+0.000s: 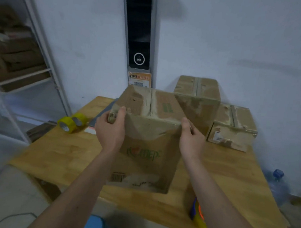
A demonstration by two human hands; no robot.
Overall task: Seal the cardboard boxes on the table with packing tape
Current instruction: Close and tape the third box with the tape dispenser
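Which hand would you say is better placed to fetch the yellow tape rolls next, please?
Probably the left hand: the yellow tape rolls lie on the table's left side, nearer it. The right hand grips the box's far side and could steady it.

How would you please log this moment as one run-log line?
left hand: grips front box left top edge | right hand: grips right top edge | tape rolls: on table, untouched
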